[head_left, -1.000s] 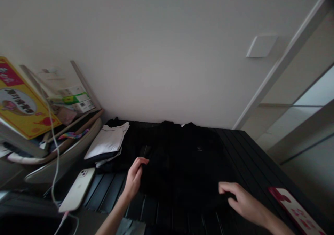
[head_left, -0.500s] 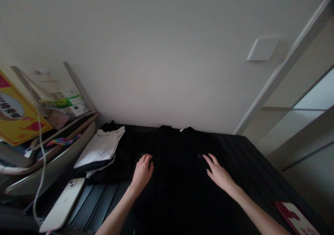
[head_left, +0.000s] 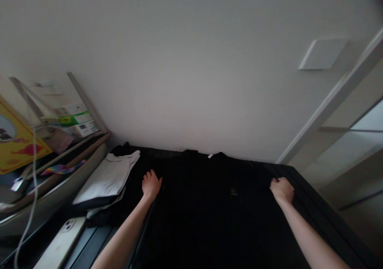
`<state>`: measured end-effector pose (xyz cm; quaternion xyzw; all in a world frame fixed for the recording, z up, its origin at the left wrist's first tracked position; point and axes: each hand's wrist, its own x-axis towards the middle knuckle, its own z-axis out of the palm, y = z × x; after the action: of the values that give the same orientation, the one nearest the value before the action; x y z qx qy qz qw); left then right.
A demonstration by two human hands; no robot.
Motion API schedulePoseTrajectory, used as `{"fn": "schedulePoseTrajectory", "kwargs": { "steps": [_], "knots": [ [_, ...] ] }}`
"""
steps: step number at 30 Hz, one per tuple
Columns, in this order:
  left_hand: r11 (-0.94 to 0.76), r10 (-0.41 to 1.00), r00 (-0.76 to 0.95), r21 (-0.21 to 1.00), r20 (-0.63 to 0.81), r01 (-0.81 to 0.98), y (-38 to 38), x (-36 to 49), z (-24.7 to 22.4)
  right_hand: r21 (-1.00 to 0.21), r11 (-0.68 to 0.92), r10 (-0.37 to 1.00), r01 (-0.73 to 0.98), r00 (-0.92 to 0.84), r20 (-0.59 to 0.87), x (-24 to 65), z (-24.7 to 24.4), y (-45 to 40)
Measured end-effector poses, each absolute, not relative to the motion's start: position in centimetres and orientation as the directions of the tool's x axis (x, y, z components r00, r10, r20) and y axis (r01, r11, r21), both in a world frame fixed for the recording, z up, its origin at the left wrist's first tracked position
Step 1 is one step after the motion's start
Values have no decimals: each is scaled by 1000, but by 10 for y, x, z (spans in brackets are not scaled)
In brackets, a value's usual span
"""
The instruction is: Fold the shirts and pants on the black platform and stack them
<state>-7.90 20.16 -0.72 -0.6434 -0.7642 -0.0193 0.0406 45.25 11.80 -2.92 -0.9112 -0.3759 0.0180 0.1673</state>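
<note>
A black shirt (head_left: 209,217) lies spread out, its neckline at the wall side with a small white label (head_left: 210,156) and a small pale logo (head_left: 233,191) on the chest. My left hand (head_left: 151,184) rests on the dark cloth at the shirt's left side, fingers slightly bent and thumb apart. At the opposite side, my right hand (head_left: 282,189) is closed in a fist around the shirt's edge near the sleeve. Dark cloth on a dark surface hides the exact outline. Folded clothes, a light grey piece (head_left: 109,173) on top, sit left of my left hand.
A black slatted table (head_left: 317,209) stands against a pale wall (head_left: 191,69). A white phone (head_left: 61,243) lies at the front left. Farther left are a chair-like frame (head_left: 86,101) with small boxes (head_left: 80,119), a yellow package (head_left: 20,145) and a white cable (head_left: 35,181).
My hands have moved apart: the left outward to the left, the right outward to the shirt's right edge, where it has closed on the cloth. The view has shifted slightly.
</note>
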Motion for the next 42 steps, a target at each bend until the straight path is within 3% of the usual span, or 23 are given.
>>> {"fn": "schedulePoseTrajectory", "kwargs": {
  "steps": [3, 5, 8, 10, 11, 15, 19, 22, 28, 36, 42],
  "knots": [
    [183, 981, -182, -6, 61, 983, 208, -78, -7, -340, -731, 579, 592, 801, 149, 460, -28, 110],
    [180, 983, -180, 6, 49, 984, 211, -77, -5, -343, -675, 614, 653, 755, 229, 442, -29, 109],
    [173, 984, -174, 19, 34, 985, 213, -77, -2, -225, -391, 805, 893, 450, 387, 401, -36, 119],
    [169, 985, -170, 31, 29, 985, 213, -77, 1, -115, -176, 907, 978, 206, 367, 378, -45, 126],
    [167, 985, -168, 39, 31, 985, 212, -78, 4, -100, -140, 939, 985, 164, 303, 372, -52, 128],
    [161, 983, -168, 84, 81, 983, 207, -84, 16, -175, -421, 902, 890, 431, 20, 379, -85, 123],
    [108, 986, -128, 173, 108, 979, 200, -84, 18, -191, -566, 817, 802, 576, 0, 403, -107, 110],
    [86, 994, -101, 249, 46, 965, 200, -72, 7, -192, -555, 825, 810, 565, -3, 412, -112, 103],
    [230, 968, -249, 311, 21, 922, 216, -32, -15, -177, -505, 857, 845, 515, 18, 419, -116, 99],
    [275, 961, -244, 475, -127, 836, 246, -34, -7, -135, -499, 858, 856, 510, 58, 410, -110, 95],
    [271, 962, -221, 601, -159, 751, 243, -61, 14, -87, -388, 872, 918, 396, 289, 385, -88, 85]
  ]
}}
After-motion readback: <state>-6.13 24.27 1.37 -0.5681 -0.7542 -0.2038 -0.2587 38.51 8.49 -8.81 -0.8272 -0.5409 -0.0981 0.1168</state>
